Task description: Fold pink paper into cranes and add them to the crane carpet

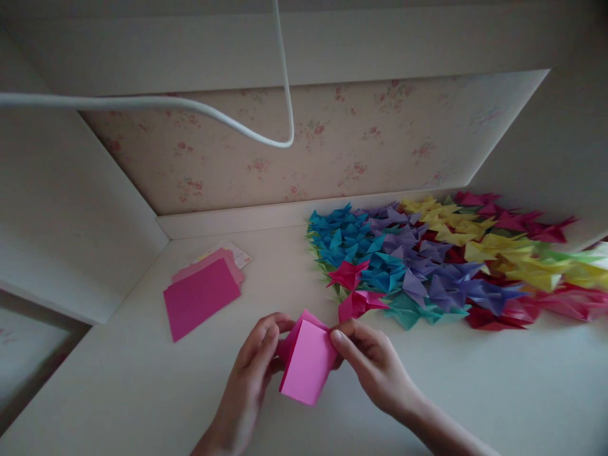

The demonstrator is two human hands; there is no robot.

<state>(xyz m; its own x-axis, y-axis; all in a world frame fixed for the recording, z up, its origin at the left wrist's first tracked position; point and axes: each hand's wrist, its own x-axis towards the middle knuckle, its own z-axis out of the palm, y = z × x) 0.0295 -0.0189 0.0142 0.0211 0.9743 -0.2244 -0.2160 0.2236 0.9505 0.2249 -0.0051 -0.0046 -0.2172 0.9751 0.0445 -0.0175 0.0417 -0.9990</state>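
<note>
Between my two hands a pink sheet of origami paper (311, 364), partly folded with layers standing apart, is held up over the white desk. My left hand (254, 358) grips its left side, with the fingertips partly hidden behind the paper. At the upper right edge, my right hand (368, 354) pinches the paper between thumb and fingers. Just beyond my right hand lie two hot-pink folded paper cranes (361, 304), at the near left of a large group of cranes.
Rows of folded cranes in blue (335, 237), purple (446, 278), yellow (527, 253) and red fill the right of the desk (228, 386). A stack of pink paper sheets (202, 301) lies at left. A white cable (204, 109) hangs across above, before a floral back panel (285, 152).
</note>
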